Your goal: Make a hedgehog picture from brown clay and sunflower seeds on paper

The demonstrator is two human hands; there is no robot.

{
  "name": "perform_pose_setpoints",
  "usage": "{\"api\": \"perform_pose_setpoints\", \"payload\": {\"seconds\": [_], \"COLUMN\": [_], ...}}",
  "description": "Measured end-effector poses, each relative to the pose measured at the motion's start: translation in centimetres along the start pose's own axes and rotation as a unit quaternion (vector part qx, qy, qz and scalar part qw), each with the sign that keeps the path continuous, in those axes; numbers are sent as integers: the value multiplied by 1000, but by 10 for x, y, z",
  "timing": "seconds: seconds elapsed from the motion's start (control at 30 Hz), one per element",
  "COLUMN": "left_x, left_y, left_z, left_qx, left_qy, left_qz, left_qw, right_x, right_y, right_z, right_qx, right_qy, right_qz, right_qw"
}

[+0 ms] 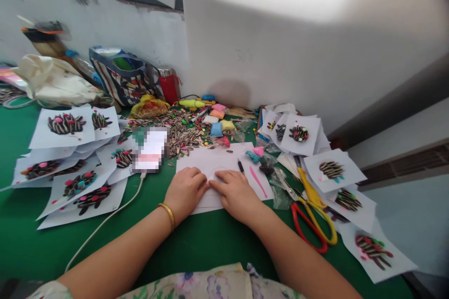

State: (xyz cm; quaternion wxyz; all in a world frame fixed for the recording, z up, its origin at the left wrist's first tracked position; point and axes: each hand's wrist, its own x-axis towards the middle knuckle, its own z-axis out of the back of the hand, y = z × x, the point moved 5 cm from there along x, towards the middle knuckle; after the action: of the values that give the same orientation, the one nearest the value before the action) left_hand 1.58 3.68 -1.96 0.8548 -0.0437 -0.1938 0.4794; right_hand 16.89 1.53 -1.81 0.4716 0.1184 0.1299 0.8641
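My left hand (185, 192) rests on a white paper sheet (203, 156), its fingers bent and pressed together. From the other side my right hand (238, 196) reaches in, fingertips drawn together close to the left fingertips. Anything between the fingers is too small or hidden to make out. On the sheet, to the right of my hands, lie a black pen (240, 165) and a pink plastic clay knife (257, 181). Faint drawn lines show beside my right fingers. Small pink clay (258, 151) and blue clay (252, 157) sit at the sheet's right edge.
Sunflower seeds (182, 126) are heaped behind the sheet, beside coloured clay packs (216, 129). Seed-decorated cards (63, 124) stack at left; more cards (331, 170) lie at right. Scissors (312, 224) with red and yellow handles and a cabled phone (150, 149) flank my hands.
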Motion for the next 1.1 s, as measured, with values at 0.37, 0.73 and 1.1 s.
{"api": "perform_pose_setpoints", "payload": {"seconds": [0.37,0.73,1.1], "left_x": [-5,-7,-6], "left_y": [14,10,4], "left_z": [-2,0,-2], "left_qx": [-102,-72,-31], "left_qy": [-35,-40,-35], "left_qz": [-3,-21,-27], "left_qw": [994,996,999], "right_x": [0,-1,-1], "right_y": [-2,0,0], "right_z": [-1,2,3], "right_qx": [9,10,3], "right_qy": [7,0,-15], "right_qz": [-1,5,11], "right_qw": [1000,1000,1000]}}
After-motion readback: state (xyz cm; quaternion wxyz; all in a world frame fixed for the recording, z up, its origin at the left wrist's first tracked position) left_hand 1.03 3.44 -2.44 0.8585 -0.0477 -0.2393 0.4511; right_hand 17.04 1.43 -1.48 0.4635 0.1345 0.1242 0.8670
